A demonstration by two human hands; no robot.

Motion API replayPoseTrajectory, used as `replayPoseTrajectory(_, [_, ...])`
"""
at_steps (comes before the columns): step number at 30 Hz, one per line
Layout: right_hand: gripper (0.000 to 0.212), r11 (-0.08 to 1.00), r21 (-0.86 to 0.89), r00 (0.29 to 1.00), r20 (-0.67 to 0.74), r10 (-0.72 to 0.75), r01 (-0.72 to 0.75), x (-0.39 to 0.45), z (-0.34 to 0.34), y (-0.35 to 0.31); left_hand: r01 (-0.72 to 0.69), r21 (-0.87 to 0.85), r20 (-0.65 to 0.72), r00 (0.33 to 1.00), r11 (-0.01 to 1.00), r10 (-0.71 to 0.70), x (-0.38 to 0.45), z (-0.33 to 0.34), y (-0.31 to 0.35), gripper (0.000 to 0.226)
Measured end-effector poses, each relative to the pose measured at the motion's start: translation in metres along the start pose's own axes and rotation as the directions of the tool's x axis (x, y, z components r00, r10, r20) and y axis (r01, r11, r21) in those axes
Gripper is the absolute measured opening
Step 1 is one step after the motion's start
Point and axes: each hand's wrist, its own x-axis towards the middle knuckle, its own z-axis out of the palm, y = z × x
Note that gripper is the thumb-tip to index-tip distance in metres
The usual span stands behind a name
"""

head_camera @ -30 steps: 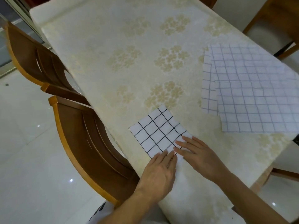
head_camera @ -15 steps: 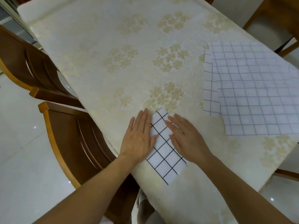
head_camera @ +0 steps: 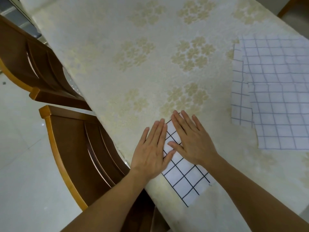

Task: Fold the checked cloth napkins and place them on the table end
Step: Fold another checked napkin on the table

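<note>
Here we press both hands flat, fingers straight, on the folded white napkin with a black checked grid (head_camera: 185,178), lying near the table's (head_camera: 117,72) edge at six o'clock. Our left hand (head_camera: 153,151) covers its left edge; our right hand (head_camera: 192,141) rests on its far end, thumbs nearly touching. At three o'clock lie unfolded white cloths with thin blue checks (head_camera: 275,91), overlapping. Two brown wooden chairs (head_camera: 71,148) stand at nine o'clock.

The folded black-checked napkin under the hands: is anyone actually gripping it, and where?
Nothing is gripped. The left hand and right hand lie flat, fingers straight, pressing the far half of the folded napkin onto the table.
</note>
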Motion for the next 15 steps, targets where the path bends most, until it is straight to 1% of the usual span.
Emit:
replayPoseTrajectory(5, [0.080,0.998,-0.011,0.998,-0.002,0.063,-0.063,-0.003,-0.008,-0.005,0.031,0.023,0.001,1.000,0.999,-0.031,-0.010,-0.010,-0.005,0.083])
replayPoseTrajectory(6, [0.077,0.997,-0.010,0.997,-0.022,0.081,-0.081,-0.009,-0.007,-0.010,0.017,0.025,-0.006,1.000,1.000,-0.017,-0.011,-0.012,-0.004,0.083])
replayPoseTrajectory(8, [0.071,0.996,0.000,0.994,-0.062,0.086,-0.086,-0.027,-0.002,-0.020,-0.059,0.033,-0.026,0.998,0.998,0.060,-0.010,-0.013,-0.001,0.083])
replayPoseTrajectory(10, [0.071,0.994,0.022,0.993,-0.043,0.108,-0.107,-0.044,0.004,-0.026,-0.120,0.022,-0.020,0.993,0.993,0.120,-0.006,-0.011,0.000,0.083])
replayPoseTrajectory(12, [0.076,0.986,0.056,0.987,-0.027,0.157,-0.155,-0.052,0.010,-0.022,-0.134,0.023,0.001,0.991,0.991,0.134,-0.004,-0.005,0.000,0.085])
replayPoseTrajectory(15, [0.081,0.986,0.060,0.988,-0.016,0.156,-0.154,-0.052,0.013,-0.015,-0.135,0.034,0.018,0.991,0.990,0.134,-0.004,0.000,0.000,0.086])
